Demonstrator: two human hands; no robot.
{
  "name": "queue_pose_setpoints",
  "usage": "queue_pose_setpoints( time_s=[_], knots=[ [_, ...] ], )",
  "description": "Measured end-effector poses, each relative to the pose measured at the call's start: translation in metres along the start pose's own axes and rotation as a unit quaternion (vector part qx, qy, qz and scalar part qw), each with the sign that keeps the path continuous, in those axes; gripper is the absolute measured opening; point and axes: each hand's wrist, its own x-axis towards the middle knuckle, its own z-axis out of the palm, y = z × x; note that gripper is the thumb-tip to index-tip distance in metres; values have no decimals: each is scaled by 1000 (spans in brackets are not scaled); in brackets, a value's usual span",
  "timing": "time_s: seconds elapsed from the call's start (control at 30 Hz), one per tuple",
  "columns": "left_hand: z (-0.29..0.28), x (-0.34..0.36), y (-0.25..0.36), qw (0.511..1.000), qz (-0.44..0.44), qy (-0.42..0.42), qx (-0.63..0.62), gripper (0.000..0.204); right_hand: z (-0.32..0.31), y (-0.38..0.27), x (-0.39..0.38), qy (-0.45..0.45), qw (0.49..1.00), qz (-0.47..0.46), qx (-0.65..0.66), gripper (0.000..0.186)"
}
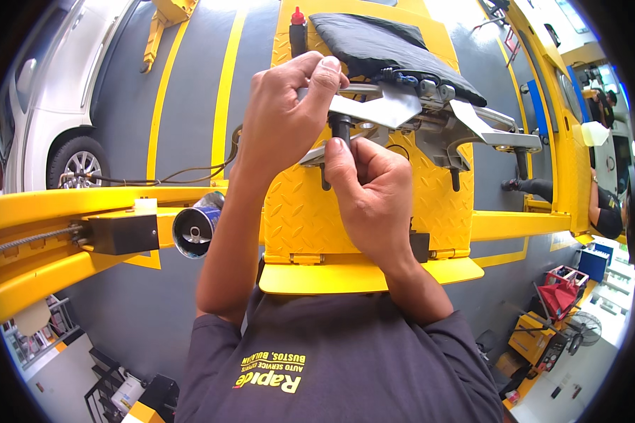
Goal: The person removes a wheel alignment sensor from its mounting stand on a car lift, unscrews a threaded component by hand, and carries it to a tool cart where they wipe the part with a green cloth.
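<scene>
A silver metal wheel clamp [453, 137] with angled arms and black pegs lies over a yellow diamond-plate platform [310, 225] in front of me. My left hand [289, 106] is closed at the clamp's left end, its thumb and bent fingers at the flat silver arm [377, 107]. Just below, my right hand [374, 187] pinches a black peg [341, 127] that hangs from that arm, thumb on the near side. Part of the peg's lower end is hidden by the fingers. Another black peg [521, 162] points down at the clamp's right end.
Behind the clamp lie a folded black cloth-like cover [381, 44] and a dark bottle with a red cap [298, 34]. An opened can [194, 231] sits by my left forearm, near a yellow lift rail [42, 204]. A white car [56, 84] stands left; another person [603, 204] is at right.
</scene>
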Motion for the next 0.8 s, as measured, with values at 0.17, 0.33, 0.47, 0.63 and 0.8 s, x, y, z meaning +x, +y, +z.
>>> queue_pose_setpoints(
  time_s=[0.17,0.33,0.47,0.63,0.8],
  knots=[
    [4,0,3,999,-25,28,19,36,3,-3,2,17,1000,-6,-6,43],
    [10,-1,10,998,-48,43,28,41,-4,2,4,-33,994,47,89,42],
    [6,-2,10,997,-68,17,26,46,-3,2,-2,-50,984,77,152,42],
    [7,-3,10,998,-59,29,-23,53,-4,-2,-6,-54,987,64,137,43],
    [4,-2,6,999,-45,23,-3,57,-8,-6,-9,-84,962,133,223,43]
  ],
)
